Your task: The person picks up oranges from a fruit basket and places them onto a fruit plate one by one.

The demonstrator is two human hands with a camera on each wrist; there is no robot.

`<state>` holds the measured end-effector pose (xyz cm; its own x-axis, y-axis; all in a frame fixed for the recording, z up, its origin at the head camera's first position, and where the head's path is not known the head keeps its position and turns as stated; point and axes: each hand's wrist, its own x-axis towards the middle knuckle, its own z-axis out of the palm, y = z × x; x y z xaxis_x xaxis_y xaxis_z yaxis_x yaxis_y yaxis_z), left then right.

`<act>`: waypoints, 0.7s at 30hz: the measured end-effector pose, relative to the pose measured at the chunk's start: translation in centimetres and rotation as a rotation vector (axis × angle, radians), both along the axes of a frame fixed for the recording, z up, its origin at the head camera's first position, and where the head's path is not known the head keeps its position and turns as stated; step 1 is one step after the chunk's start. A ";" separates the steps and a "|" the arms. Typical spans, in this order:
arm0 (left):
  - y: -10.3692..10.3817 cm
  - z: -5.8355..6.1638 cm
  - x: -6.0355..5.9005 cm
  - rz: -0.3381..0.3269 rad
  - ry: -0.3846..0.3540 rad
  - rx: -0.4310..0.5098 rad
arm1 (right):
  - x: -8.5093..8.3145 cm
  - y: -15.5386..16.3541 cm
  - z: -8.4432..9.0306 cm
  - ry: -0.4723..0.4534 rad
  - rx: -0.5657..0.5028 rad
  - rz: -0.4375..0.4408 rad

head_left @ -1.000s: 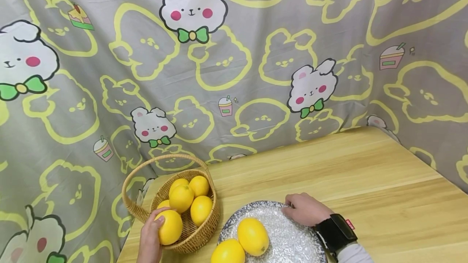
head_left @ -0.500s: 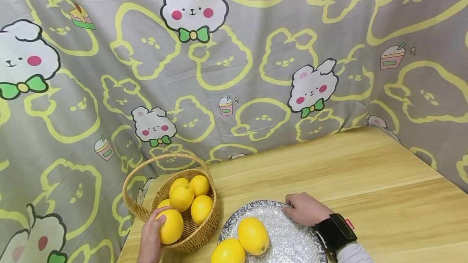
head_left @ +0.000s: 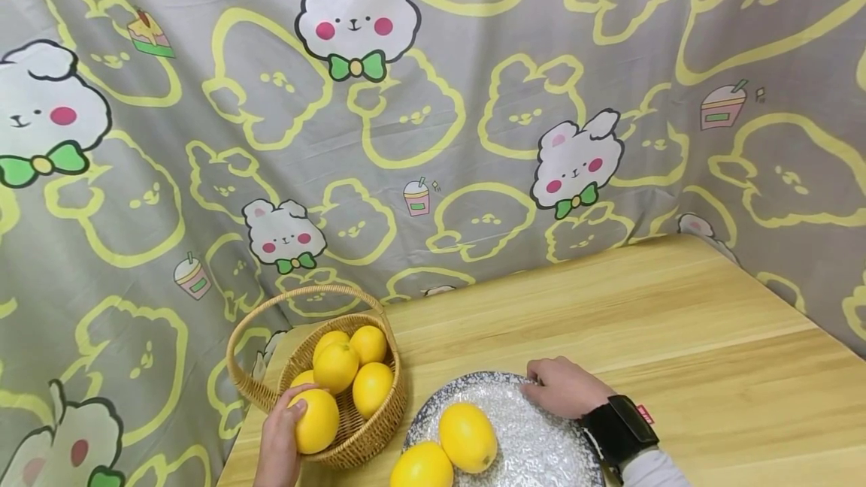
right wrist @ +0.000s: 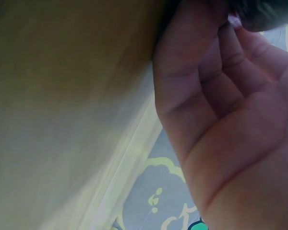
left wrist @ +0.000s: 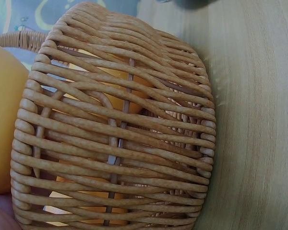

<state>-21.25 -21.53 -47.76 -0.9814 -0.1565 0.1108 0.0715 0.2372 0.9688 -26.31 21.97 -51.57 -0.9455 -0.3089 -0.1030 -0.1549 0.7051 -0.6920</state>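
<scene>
My left hand (head_left: 279,438) grips a yellow lemon (head_left: 313,420) at the front rim of a wicker basket (head_left: 368,431), which holds several more lemons (head_left: 353,367). In the left wrist view the basket wall (left wrist: 120,129) fills the frame and the held lemon (left wrist: 2,129) shows at the left edge. My right hand (head_left: 564,388) holds the far rim of a speckled grey plate (head_left: 541,442), fingers curled on the edge. Two lemons (head_left: 467,437) (head_left: 421,467) lie on the plate's left part. The right wrist view shows only the palm and curled fingers (right wrist: 216,91).
A light wooden table (head_left: 676,337) carries the basket and plate at its front left. A grey cartoon-rabbit cloth (head_left: 433,111) hangs behind and drapes past the table's left and right edges. The basket's handle (head_left: 298,295) arches over its back left.
</scene>
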 end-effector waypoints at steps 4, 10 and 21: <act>0.1 0.0 0.0 0.003 -0.001 -0.001 | 0.0 0.0 0.0 0.003 -0.001 -0.006; 0.3 0.1 -0.1 0.007 0.011 -0.002 | -0.1 0.1 0.0 0.015 0.009 -0.012; 0.2 0.1 -0.1 -0.010 0.019 0.022 | -0.1 0.1 0.0 0.019 0.007 -0.015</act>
<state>-21.32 -21.28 -47.67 -0.9808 -0.1490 0.1256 0.0919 0.2147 0.9724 -26.41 22.07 -51.59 -0.9517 -0.2944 -0.0875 -0.1575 0.7125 -0.6838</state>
